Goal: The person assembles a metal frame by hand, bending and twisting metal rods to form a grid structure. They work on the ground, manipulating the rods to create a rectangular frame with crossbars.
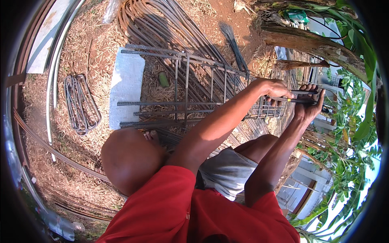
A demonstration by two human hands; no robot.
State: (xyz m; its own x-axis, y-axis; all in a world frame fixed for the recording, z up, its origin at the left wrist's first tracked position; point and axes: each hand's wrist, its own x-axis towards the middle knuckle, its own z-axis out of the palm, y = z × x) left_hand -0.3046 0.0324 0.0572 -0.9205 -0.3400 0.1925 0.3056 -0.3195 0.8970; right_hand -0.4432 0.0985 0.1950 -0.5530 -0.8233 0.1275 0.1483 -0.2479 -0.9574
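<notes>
Both my arms reach out to the right, over the far end of a rebar cage [187, 77] of long ribbed bars and square stirrups. Between my hands is a pliers-like tool [299, 92] with two dark, roughly parallel handles and a small yellow mark. My left hand [276, 88] is closed around one end, its fingers curled. My right hand [308, 104] wraps the handles from the other side, thumb sticking up. What the tool's jaws touch is hidden by my fingers. The cage's near end rests by a pale board [126, 91] at the left.
Long bent rebars [162, 28] lie under and beyond the cage. A bundle of thin tie wire [233, 44] lies at the back. Loose stirrups [82, 104] sit on dry litter at left, near pale pipes [54, 77]. Trunks [312, 46] and leafy plants stand at right.
</notes>
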